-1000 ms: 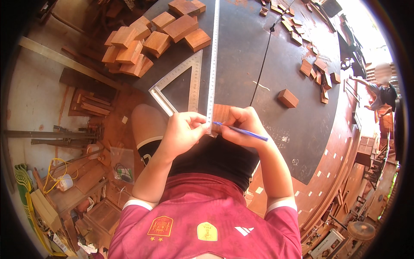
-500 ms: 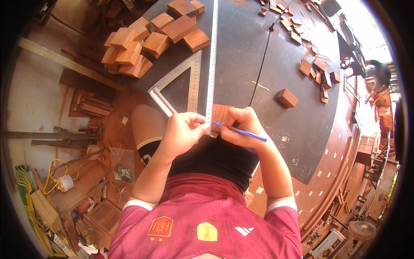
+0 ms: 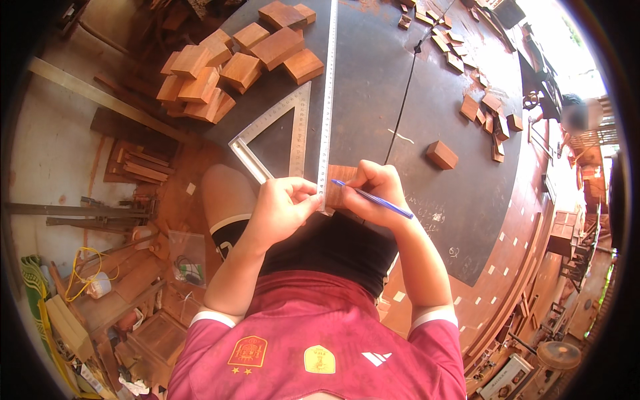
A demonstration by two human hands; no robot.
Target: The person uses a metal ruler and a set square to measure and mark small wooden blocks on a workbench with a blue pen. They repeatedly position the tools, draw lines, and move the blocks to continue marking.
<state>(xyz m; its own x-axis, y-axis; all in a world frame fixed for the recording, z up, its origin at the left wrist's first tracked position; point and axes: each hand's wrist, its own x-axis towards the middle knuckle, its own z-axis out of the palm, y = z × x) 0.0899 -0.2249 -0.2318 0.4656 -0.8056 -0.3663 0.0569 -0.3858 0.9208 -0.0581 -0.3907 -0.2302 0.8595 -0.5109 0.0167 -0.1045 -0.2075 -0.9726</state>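
My left hand (image 3: 288, 205) pinches the near end of a long steel ruler (image 3: 327, 100), which runs away from me across the dark tabletop. Beneath and beside the ruler's near end lies a reddish-brown wooden block (image 3: 341, 176), partly covered by my hands. A blue pen (image 3: 381, 202) sits in my right hand (image 3: 377, 193), its tip over the block just right of the ruler. To the left of the ruler rests a triangular metal set square (image 3: 301, 123) with a thick edge, close to my left fingers.
Several wooden blocks (image 3: 279, 47) are piled at the far left of the dark tabletop (image 3: 373, 87). A single block (image 3: 442, 155) lies to the right, with more scattered blocks (image 3: 490, 120) beyond. A seam crosses the table. Another person (image 3: 577, 115) is at the far right.
The pen tip has lifted slightly away from the ruler's edge, and my right hand has risen a little. My left hand stays at the ruler's end.
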